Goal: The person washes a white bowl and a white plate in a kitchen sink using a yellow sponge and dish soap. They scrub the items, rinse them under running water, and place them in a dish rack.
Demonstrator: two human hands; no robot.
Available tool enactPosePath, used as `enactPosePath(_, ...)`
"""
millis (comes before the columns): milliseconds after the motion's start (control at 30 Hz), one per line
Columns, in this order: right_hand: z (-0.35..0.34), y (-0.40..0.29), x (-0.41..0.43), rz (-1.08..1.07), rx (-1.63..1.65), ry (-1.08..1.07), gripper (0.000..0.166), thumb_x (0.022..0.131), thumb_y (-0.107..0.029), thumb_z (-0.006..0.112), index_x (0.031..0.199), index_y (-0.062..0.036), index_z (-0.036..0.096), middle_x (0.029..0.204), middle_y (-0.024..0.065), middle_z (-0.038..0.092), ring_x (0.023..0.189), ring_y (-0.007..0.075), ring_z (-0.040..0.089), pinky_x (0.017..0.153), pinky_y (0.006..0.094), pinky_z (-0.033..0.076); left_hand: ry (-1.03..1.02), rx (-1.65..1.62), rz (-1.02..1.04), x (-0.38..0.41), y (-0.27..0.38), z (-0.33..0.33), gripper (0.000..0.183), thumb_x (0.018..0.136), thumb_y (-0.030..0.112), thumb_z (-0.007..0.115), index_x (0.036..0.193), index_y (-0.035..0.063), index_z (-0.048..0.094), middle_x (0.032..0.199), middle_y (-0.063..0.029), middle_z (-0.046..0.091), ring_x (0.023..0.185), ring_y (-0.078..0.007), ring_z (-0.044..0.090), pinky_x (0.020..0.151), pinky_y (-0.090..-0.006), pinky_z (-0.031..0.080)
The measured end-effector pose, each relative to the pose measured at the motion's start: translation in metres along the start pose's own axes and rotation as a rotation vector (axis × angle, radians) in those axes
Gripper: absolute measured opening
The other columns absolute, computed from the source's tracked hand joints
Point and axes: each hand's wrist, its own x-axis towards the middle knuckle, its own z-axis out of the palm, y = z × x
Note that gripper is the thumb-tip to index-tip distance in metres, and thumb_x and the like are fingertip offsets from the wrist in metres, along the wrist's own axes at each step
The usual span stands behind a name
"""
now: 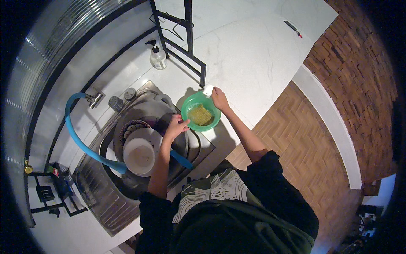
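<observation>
A green plastic bowl [186, 111] stands at the sink's edge, with a yellow sponge [201, 115] lying in soapy liquid inside it. The fingers of my left hand [177, 126] grip the bowl's near left rim. In my right hand [219, 99] is a small white object [208, 90], held over the bowl's far right rim; its exact kind is unclear. Left of the bowl, the steel sink [197, 144] is piled with dishes. Among them are a white bowl [139, 157] with residue, a patterned dish [134, 125], a large pan or lid [149, 109] and a blue handle [181, 159].
A blue flexible faucet hose [76, 136] arches over the sink. Behind stand a soap pump bottle [158, 60] and a black metal rack [203, 74]. A dark knife-like tool [292, 28] lies on the white counter [247, 63]. A black caddy [60, 187] stands at left.
</observation>
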Motion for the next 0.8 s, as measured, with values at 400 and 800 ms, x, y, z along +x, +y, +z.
enactPosePath(400, 0.037, 0.03, 0.046, -0.208, 0.157, -0.686, 0.045, 0.08, -0.041, 0.039, 0.101, -0.0044, 0.054, 0.092, 0.0205, 0.058, 0.086, 0.0306, 0.057, 0.074, 0.0379, 0.045, 0.081, 0.31, 0.236, -0.016, -0.032, 0.002, 0.049, 0.07, 0.023, 0.069, 0.093, -0.0008, 0.032, 0.08, -0.0085, 0.048, 0.065, -0.0107, 0.049, 0.057, -0.0233, 0.042)
enactPosePath(800, 0.034, -0.002, 0.03, -0.201, -0.123, -0.544, 0.031, 0.073, -0.027, 0.05, 0.097, -0.0083, 0.051, 0.083, 0.0172, 0.059, 0.08, 0.031, 0.057, 0.069, 0.038, 0.044, -0.22, 0.013, 0.18, -0.03, -0.039, 0.008, 0.031, 0.077, 0.012, 0.062, 0.086, 0.0037, 0.033, 0.08, -0.005, 0.049, 0.072, -0.0095, 0.053, 0.062, -0.0229, 0.045)
